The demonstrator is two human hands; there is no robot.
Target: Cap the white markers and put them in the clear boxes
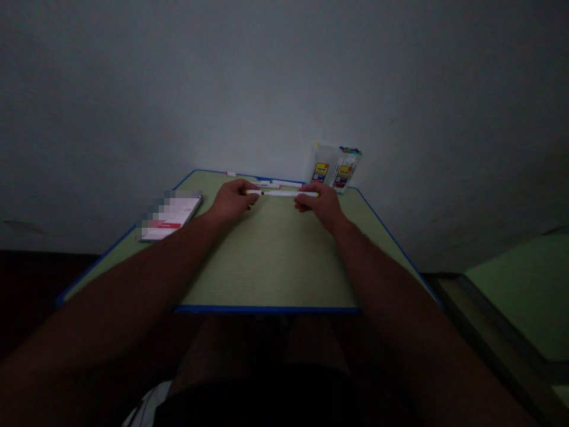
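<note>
At the far middle of the worktop: you held a white marker pen (282, 193) level between both hands, its length running left to right, just above the green worktop (267, 261) with its blue rim.
Left hand: your left hand (231, 201) was curled closed over the pen's left end, fingertips pinched on what looked like a yellowish cap.
Right hand: your right hand (320, 204) was closed in a pinch over the right end, fingers wrapped under the barrel; a yellow tip showed just past them.
How the pen would handle: it looked light, stiff and smooth, so probably a little slippery in dry fingers; a pinch near each end, as you had it, seemed the surest hold, and a capped end would likely need a straight pull rather than a bend.
Behind the pen: two more white markers (273, 183) lay near the far edge, close behind your hands; a small one with a red end (231, 174) sat further left by the rim.
Far right corner: a clear pack of markers (335, 168) with yellow labels leaned upright against the wall.
Left side: a white booklet with a red band (171, 218) lay flat, well apart from your left hand.
Light: the scene was dim, so finer marks on the pens could not be read.
</note>
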